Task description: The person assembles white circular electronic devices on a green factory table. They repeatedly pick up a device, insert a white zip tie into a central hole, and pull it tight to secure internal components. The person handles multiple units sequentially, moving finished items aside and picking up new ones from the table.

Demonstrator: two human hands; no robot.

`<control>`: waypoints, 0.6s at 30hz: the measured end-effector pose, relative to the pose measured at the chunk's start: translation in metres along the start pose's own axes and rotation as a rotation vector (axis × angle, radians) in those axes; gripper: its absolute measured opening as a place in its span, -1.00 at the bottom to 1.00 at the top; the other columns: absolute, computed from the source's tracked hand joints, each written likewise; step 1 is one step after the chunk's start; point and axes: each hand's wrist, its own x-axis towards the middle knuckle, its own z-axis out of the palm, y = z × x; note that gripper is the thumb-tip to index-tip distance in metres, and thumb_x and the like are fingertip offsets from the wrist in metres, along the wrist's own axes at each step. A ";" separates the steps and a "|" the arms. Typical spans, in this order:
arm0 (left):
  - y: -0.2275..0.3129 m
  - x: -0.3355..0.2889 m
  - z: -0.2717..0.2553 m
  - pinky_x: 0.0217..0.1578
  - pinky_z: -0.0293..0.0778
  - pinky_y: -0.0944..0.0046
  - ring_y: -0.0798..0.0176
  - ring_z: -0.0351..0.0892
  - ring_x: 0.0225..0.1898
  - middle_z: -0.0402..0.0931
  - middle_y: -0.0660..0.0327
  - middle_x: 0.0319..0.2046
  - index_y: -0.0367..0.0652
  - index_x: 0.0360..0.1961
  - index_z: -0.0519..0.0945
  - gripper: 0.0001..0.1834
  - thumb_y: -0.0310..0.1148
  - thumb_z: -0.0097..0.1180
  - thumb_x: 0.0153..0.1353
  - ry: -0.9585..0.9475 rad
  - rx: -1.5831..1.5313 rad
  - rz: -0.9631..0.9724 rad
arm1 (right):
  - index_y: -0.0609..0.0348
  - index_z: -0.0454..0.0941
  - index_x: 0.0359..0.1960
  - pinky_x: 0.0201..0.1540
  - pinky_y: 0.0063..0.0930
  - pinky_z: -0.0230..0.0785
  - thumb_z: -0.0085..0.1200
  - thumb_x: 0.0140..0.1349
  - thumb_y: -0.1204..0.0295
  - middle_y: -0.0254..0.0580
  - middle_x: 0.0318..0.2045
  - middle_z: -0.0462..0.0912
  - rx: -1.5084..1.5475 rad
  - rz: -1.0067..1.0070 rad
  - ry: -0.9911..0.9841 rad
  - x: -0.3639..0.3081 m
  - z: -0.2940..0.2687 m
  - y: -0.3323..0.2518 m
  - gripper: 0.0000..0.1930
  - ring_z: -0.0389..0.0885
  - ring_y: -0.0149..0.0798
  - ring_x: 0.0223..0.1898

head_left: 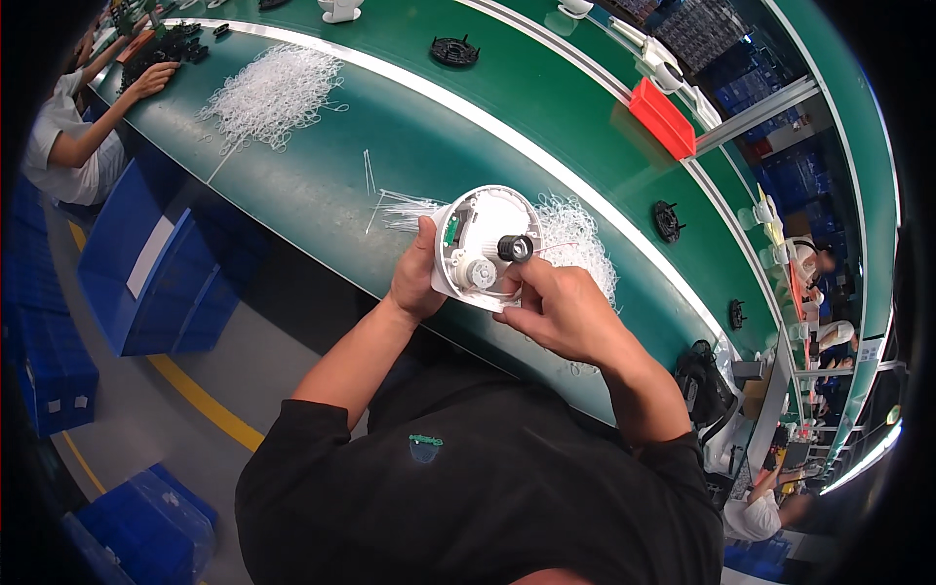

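A white round plastic housing (495, 216) is held up over the bench, its hollow side turned toward me. Along its left side sits my left hand (417, 278), closed around the rim with the thumb on top. Inside the housing are a small green circuit board (451, 230), a silver round motor (479, 274) and a black cylindrical part (515, 249). My right hand (565, 304) is at the lower right rim, with thumb and forefinger bent in a pinch next to the motor. What lies between those fingertips is too small or hidden to tell.
White cable ties lie in a loose bundle (408, 210), a looped heap behind the housing (580, 239) and a larger heap (273, 93) farther left. Beyond, the green conveyor (546, 107) carries black round parts (454, 51) and a red tray (663, 117). Blue bins (146, 263) stand left, near a co-worker's hand (154, 80).
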 end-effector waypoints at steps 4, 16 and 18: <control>0.003 0.002 -0.001 0.24 0.38 0.12 0.16 0.48 0.23 0.47 0.11 0.21 -0.22 0.35 0.33 -0.14 0.35 -0.36 0.41 0.020 -0.047 0.017 | 0.17 0.47 -0.24 -0.41 -0.34 0.44 0.37 0.06 0.45 -0.21 -0.55 0.54 0.252 -0.013 0.135 0.003 -0.001 0.000 -0.69 0.57 -0.21 -0.53; 0.016 -0.007 -0.012 0.24 0.45 -0.03 -0.03 0.48 0.24 0.45 -0.01 0.23 -0.24 0.34 0.32 -0.31 0.02 -0.05 0.35 0.145 -0.166 0.114 | 0.06 0.58 -0.11 -0.44 -0.22 0.46 0.31 0.11 0.46 -0.18 -0.45 0.58 -0.108 -0.471 0.347 0.025 0.028 -0.001 -0.71 0.64 -0.09 -0.44; 0.009 -0.014 -0.021 0.22 0.45 0.03 0.07 0.52 0.19 0.47 0.06 0.21 -0.22 0.32 0.36 -0.39 -0.05 -0.06 0.38 0.146 -0.152 0.129 | 0.05 0.58 -0.14 -0.42 -0.24 0.46 0.32 0.09 0.49 -0.19 -0.49 0.58 -0.128 -0.479 0.370 0.029 0.035 0.002 -0.72 0.64 -0.09 -0.43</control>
